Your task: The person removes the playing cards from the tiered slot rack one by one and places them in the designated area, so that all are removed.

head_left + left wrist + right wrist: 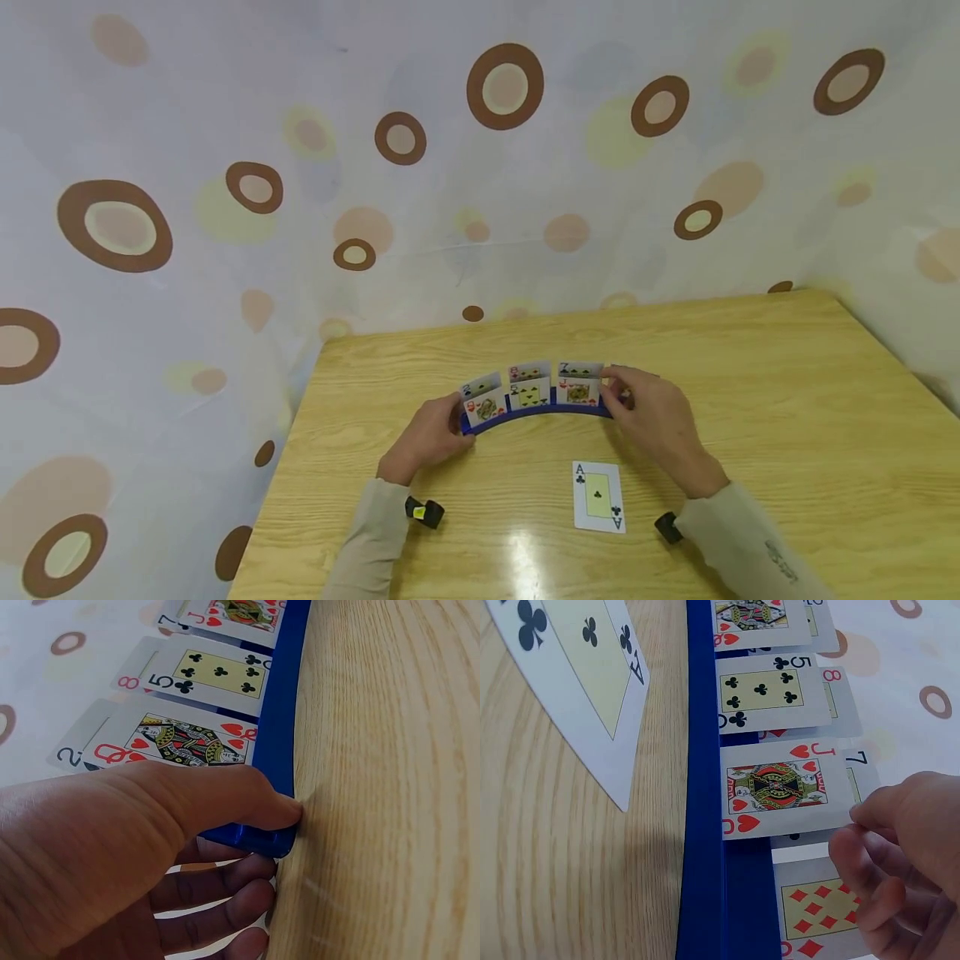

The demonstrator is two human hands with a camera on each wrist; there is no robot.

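Head view: ace [598, 497] on wood-grained table [780, 417], spotted backdrop [450, 196].

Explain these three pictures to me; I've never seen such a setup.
There is no machine here, just a person's bare left hand and right hand. The wide picture is taken from the head, looking forward and down; the others come from each wrist. On the wooden table stands a curved blue card holder with the queen of hearts, five of clubs and jack of hearts in front of other cards. A diamond card stands beside the jack. The ace of clubs lies face up. The left hand grips the holder's end. The right hand is at the jack's top corner; whether it pinches a card is hard to tell.
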